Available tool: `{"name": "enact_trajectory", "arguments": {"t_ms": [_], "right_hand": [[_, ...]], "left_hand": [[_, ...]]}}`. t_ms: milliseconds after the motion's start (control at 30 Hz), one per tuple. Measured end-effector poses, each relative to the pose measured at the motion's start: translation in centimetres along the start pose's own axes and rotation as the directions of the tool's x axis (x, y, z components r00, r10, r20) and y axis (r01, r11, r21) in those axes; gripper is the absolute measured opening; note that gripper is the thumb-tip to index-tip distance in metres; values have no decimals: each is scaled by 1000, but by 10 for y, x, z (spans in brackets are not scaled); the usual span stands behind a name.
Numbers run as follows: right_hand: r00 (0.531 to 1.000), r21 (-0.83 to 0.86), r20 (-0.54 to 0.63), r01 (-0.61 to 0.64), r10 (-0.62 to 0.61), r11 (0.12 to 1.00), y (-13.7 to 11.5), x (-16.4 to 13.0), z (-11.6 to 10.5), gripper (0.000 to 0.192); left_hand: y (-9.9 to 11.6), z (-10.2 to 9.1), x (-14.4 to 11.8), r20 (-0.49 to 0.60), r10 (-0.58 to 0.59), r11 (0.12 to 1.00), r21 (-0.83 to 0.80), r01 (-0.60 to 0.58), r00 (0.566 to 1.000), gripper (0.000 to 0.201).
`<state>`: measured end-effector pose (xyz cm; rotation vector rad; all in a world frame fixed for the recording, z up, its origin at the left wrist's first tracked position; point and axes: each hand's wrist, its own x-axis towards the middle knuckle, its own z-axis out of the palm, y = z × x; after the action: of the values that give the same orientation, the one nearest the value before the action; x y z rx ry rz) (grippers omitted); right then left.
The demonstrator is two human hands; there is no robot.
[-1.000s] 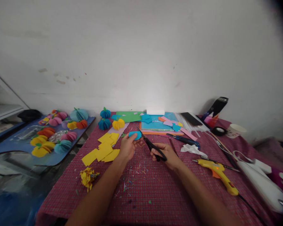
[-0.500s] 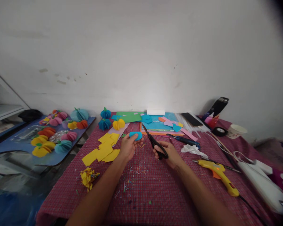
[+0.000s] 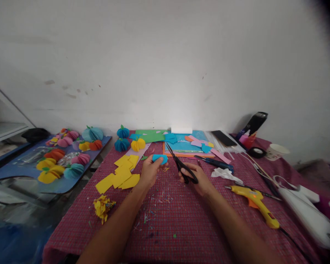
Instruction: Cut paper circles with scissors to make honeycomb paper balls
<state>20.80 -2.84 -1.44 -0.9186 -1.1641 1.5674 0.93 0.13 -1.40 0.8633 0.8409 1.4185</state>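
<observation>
Two hands at work: left hand (image 3: 150,172) pinches a blue paper piece (image 3: 159,158); right hand (image 3: 195,178), at 3 o'clock of it, grips black scissors (image 3: 181,165) (blades nearly closed). Yellow paper squares (image 3: 121,175) at 9 o'clock; paper cup (image 3: 275,151) far right, contents unseen.

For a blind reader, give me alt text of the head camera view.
The left hand holds a blue paper piece while the right hand holds black scissors over a red checked tablecloth, with yellow paper squares lying left.
</observation>
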Motion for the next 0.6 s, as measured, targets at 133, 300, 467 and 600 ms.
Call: {"name": "enact_trajectory", "arguments": {"t_ms": [133,300,467,600], "right_hand": [[1000,-6,-5,-14,14,1000,-1,-1,1,29],[999,-262,-18,24,-29,965,-9,-1,0,29],[967,-869,0,125,-253,479,-16,-1,-11,33],[972,-988,37,71,-232,138,-14,-1,-21,35]], "left_hand": [[0,0,0,-1,6,1000,-10,-6,1000,30],[0,0,-1,10,-2,1000,-26,2,1000,31],[-1,-2,1,31,7,999,-48,-5,1000,30],[-4,-3,3,-1,-7,1000,-26,7,1000,31]]}}
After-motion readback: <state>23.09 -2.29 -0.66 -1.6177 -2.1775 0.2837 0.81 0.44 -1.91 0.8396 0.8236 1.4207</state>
